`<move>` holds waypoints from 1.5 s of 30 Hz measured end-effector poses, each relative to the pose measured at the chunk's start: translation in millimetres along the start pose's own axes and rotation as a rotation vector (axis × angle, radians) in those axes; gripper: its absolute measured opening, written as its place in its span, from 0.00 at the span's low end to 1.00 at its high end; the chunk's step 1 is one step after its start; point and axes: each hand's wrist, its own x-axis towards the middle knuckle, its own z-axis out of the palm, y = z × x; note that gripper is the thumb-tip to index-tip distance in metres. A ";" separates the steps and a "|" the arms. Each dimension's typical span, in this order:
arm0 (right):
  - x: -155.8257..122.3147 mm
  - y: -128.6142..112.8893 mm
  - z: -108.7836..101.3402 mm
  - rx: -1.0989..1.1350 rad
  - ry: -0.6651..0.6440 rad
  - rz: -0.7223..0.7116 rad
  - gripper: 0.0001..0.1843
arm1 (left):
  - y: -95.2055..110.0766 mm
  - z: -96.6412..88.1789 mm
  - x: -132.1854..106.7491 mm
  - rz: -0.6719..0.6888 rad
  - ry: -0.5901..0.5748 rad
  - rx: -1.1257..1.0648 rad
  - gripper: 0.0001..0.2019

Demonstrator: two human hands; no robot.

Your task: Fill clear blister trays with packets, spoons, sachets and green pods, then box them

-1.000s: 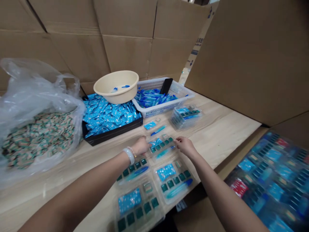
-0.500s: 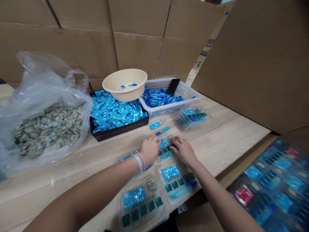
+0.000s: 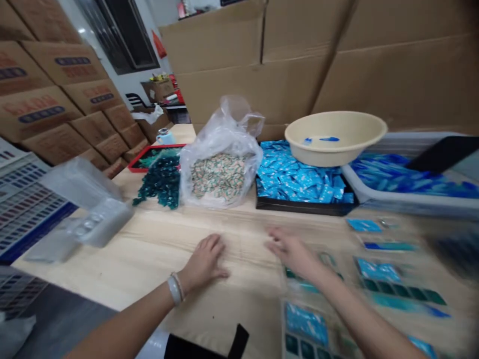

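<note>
My left hand [image 3: 204,262] hovers over the bare wood of the table, fingers spread, holding nothing that I can see. To its right, my right hand [image 3: 295,252] has its fingers apart too, though motion blurs them. Under my right wrist lies a clear plastic tray [image 3: 305,286] with green pieces, partly hidden by the arm. Nearer to me is another clear tray with a blue printed packet [image 3: 307,324] and dark green squares [image 3: 307,349]. More filled trays are at the right, with a blue packet [image 3: 377,269] and a blue-teal pen-shaped piece [image 3: 407,302].
Along the back stand a pile of teal pieces [image 3: 162,177], a plastic bag [image 3: 222,144] of small patterned pieces, a black box [image 3: 299,205] of blue packets, a cream basin [image 3: 337,149] and a white basket [image 3: 389,192]. Stacked clear trays [image 3: 107,222] lie at the left.
The view has swung left, bringing the teal pile and the stacked clear trays into sight. Both hands have left the filled tray they were at and moved apart over the table.
</note>
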 end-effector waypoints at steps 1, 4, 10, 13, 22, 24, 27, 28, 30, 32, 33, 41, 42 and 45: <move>18.1 -24.2 16.9 -0.014 -0.082 -0.076 0.20 | -3.0 2.4 -5.2 0.002 -0.002 -0.023 0.31; 48.8 -72.9 59.0 -0.165 -0.225 -0.245 0.23 | -12.2 -1.0 -15.4 0.042 -0.034 -0.080 0.30; 37.2 -116.2 120.9 -0.443 -0.477 -0.358 0.26 | -81.8 -49.3 -46.8 0.034 -0.144 -0.195 0.32; 39.4 -146.8 137.4 -0.435 -0.626 -0.371 0.25 | -135.4 -74.5 -41.7 -0.152 -0.034 -0.365 0.24; 217.4 -220.2 140.3 -0.245 -0.348 -0.488 0.15 | -298.4 -120.3 46.0 -0.782 0.614 -0.283 0.17; 266.6 -224.0 151.0 -0.243 -0.291 -0.497 0.15 | -322.9 -133.8 64.6 -0.805 0.615 -0.274 0.16; 332.7 -229.3 167.7 -0.254 -0.155 -0.437 0.16 | -344.1 -146.3 90.5 -0.850 0.577 -0.260 0.16; 352.7 -231.4 172.7 -0.261 -0.110 -0.406 0.16 | -345.7 -146.4 97.7 -0.868 0.565 -0.250 0.18; 389.2 -236.0 181.8 -0.274 -0.039 -0.355 0.18 | -340.5 -140.2 108.3 -0.904 0.551 -0.224 0.22; 419.5 -239.6 191.1 -0.275 -0.002 -0.328 0.20 | -327.4 -128.6 111.5 -0.888 0.547 -0.177 0.20; 431.6 -241.0 196.1 -0.275 0.006 -0.328 0.21 | -319.6 -122.2 110.3 -0.838 0.544 -0.143 0.18; 469.6 -262.7 237.1 -0.545 -0.009 -0.560 0.19 | -287.1 -97.2 71.5 -0.563 0.638 -0.326 0.09; 472.2 -266.9 240.9 -0.581 -0.015 -0.549 0.18 | -287.1 -97.7 66.2 -0.631 0.706 -0.470 0.09; 478.5 -275.0 250.1 -0.642 -0.073 -0.513 0.16 | -288.1 -101.0 51.2 -0.854 0.859 -1.061 0.09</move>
